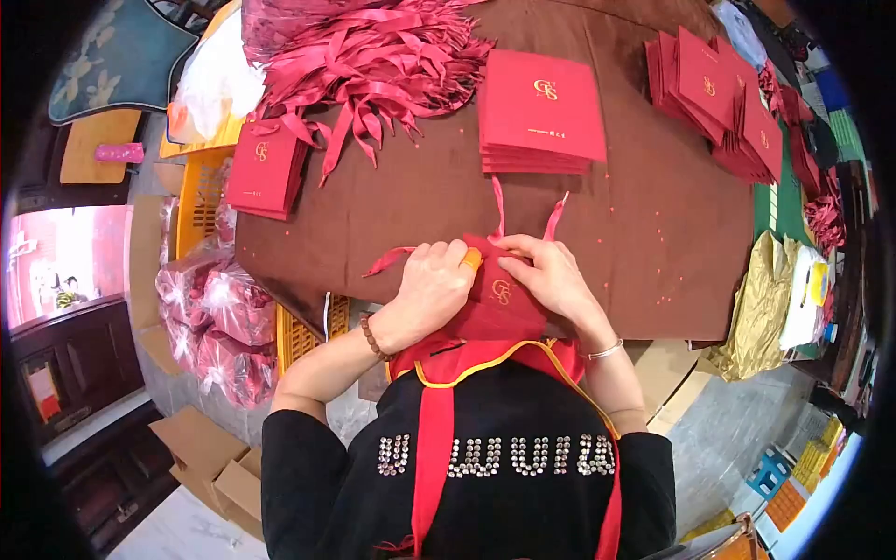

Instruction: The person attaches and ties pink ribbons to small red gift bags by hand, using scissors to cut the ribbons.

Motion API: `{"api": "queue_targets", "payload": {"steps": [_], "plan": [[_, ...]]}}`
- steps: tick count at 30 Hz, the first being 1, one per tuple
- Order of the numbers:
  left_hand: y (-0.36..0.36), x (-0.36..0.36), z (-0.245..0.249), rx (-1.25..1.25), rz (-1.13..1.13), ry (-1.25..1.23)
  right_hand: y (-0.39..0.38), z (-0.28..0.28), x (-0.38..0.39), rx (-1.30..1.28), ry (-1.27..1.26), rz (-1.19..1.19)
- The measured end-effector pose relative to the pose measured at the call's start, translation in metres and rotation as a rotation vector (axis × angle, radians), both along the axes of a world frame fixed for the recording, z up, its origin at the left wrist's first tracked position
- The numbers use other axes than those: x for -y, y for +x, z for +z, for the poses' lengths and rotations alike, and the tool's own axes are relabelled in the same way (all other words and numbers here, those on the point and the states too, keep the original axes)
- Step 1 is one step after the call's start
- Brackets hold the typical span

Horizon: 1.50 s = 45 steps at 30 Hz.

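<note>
A red paper gift bag [501,297] with a gold logo is held close to my body, at the table's near edge. My left hand [431,285], with a yellow band on one finger, is closed on the bag's left upper edge. My right hand [553,277] pinches the bag's top right part with thumb and fingertips. A ribbon end [497,207] and another ribbon end [556,217] stick out beyond the bag's top. One more ribbon piece [387,261] pokes out left of my left hand. My fingers partly hide where the ribbons meet the bag.
The brown-covered table [420,210] bears a heap of red ribbons [373,75], a central stack of red bags [541,107], a left stack [265,170] and fanned bags [714,98]. Plastic-wrapped bundles [229,322] lie left, by a yellow crate [199,196]. Gold wrapping [761,303] hangs right.
</note>
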<state>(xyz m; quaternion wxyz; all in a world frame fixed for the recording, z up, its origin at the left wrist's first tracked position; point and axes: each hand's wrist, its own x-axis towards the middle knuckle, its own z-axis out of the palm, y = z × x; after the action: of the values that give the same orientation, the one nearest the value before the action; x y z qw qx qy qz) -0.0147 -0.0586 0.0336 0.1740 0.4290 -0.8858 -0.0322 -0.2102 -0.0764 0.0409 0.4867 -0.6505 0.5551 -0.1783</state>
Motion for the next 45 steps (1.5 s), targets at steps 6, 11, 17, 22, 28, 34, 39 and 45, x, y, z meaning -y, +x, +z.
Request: {"api": "queue_targets", "payload": {"steps": [6, 11, 17, 22, 28, 34, 39, 45], "plan": [[-0.006, 0.002, 0.014, 0.072, 0.005, 0.049, -0.003, -0.004, -0.002, 0.071, 0.004, 0.011], [-0.011, 0.000, 0.014, 0.148, -0.020, 0.059, 0.001, 0.003, -0.005, 0.072, -0.094, 0.071], [-0.004, 0.001, 0.023, 0.181, -0.047, 0.015, 0.003, 0.005, -0.007, -0.034, -0.174, 0.046], [0.003, 0.013, 0.047, 0.095, 0.004, 0.041, 0.004, 0.006, -0.009, -0.014, -0.204, 0.036], [0.020, 0.050, 0.047, -0.173, -0.048, 0.445, 0.005, 0.013, -0.009, -0.026, -0.272, 0.127], [0.020, 0.070, 0.032, -0.253, -0.133, 1.082, 0.013, 0.021, -0.018, -0.146, -0.470, 0.153], [0.021, 0.086, 0.036, -0.145, -0.340, 1.151, 0.024, 0.017, -0.020, -0.217, -0.546, 0.158], [0.019, 0.101, 0.035, 0.075, -0.593, 1.166, 0.027, 0.021, -0.020, -0.225, -0.581, 0.170]]}}
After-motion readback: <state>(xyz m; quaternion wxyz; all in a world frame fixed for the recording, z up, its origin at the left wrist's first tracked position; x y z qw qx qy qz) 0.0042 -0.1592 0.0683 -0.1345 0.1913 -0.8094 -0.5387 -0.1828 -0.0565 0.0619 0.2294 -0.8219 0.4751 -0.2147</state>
